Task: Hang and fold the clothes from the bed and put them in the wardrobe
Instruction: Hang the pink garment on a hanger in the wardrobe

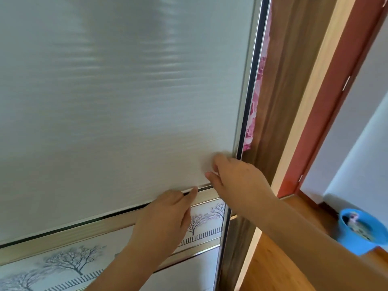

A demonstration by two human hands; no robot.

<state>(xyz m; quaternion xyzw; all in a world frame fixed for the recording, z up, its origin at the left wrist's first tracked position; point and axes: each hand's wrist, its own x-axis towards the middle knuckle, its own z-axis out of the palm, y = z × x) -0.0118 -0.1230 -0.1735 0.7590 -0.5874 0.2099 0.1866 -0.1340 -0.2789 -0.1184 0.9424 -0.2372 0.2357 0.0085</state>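
The wardrobe's sliding door [117, 101], a pale frosted panel with a metal frame, fills most of the view. A strip of pink flowered cloth [255, 101] shows in the narrow gap between the door's right edge and the brown wooden side panel [281, 91]. My left hand [165, 217] lies flat on the door's metal crossbar with its fingertips at the panel's lower edge. My right hand [237, 177] presses on the panel close to the right edge, fingers spread and holding nothing. No other clothes and no bed are in view.
Below the crossbar runs a band printed with bare trees and a fence [69, 263]. A red-brown door frame [327, 114] stands to the right. A blue plastic tub [361, 232] sits on the wooden floor [270, 265] at the lower right.
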